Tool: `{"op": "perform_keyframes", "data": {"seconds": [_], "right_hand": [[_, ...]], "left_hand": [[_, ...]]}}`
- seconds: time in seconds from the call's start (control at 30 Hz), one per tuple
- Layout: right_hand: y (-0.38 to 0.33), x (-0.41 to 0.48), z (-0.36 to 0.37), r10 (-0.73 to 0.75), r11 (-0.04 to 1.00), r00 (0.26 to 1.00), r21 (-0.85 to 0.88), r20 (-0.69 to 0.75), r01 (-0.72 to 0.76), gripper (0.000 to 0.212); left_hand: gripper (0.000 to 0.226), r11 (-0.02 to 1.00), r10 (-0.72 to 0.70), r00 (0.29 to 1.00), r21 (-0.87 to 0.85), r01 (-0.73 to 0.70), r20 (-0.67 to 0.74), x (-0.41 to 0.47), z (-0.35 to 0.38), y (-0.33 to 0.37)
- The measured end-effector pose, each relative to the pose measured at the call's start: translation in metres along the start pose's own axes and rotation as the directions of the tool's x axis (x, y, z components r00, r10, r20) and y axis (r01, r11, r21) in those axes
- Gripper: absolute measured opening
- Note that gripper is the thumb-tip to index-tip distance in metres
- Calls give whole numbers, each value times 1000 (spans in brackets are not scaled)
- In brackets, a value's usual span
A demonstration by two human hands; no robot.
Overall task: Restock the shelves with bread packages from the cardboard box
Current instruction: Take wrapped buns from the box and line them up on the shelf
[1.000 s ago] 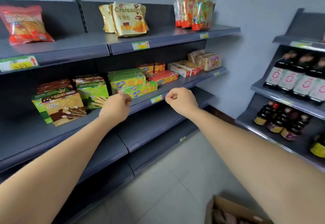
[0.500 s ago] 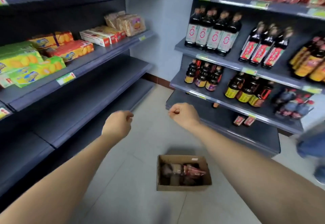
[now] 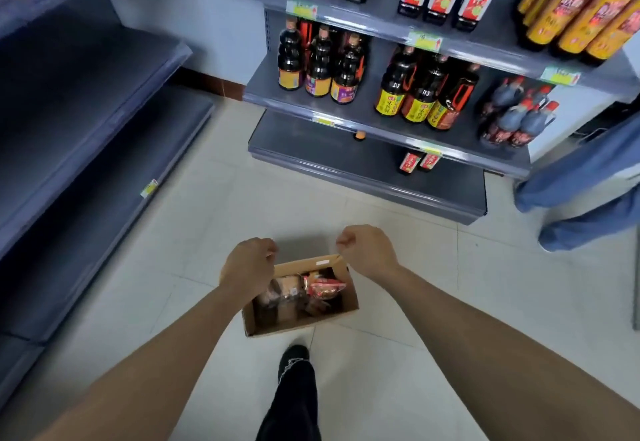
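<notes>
Pale tiled floor (image 3: 398,302) between grey shelves (image 3: 86,136)

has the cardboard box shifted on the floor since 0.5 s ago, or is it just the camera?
Cannot tell. The cardboard box sits on the same floor tiles before the sauce shelf; the camera tilted down, and it looks turned somewhat.
</notes>
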State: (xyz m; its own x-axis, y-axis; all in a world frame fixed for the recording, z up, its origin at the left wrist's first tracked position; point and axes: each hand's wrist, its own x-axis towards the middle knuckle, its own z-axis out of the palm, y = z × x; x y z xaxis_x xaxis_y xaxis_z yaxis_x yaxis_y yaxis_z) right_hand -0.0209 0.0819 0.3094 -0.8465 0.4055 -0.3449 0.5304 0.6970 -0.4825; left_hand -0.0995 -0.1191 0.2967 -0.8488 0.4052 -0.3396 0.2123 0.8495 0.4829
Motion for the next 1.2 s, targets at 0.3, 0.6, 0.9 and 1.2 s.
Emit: {"op": "perform_keyframes", "data": {"seconds": [0.3, 0.6, 0.9, 1.2], "right_hand": [[95, 90, 37, 151, 989, 985, -6, 89, -151, 17], [206, 160, 128, 175, 984, 951, -18, 254, -176, 16], [299, 215, 272, 125, 987, 936, 59, 330, -152, 16], [325, 236, 355, 40, 995, 935, 69, 351, -68, 41]], "left_hand": [[28, 997, -22, 976, 74, 6, 218, 95, 105, 20], [30, 968, -26, 944, 243, -58, 328, 164, 254, 1], [73, 938, -99, 885, 339, -69, 454, 224, 429, -68], [63, 915, -29, 904, 374, -148, 427, 269, 517, -112]]}}
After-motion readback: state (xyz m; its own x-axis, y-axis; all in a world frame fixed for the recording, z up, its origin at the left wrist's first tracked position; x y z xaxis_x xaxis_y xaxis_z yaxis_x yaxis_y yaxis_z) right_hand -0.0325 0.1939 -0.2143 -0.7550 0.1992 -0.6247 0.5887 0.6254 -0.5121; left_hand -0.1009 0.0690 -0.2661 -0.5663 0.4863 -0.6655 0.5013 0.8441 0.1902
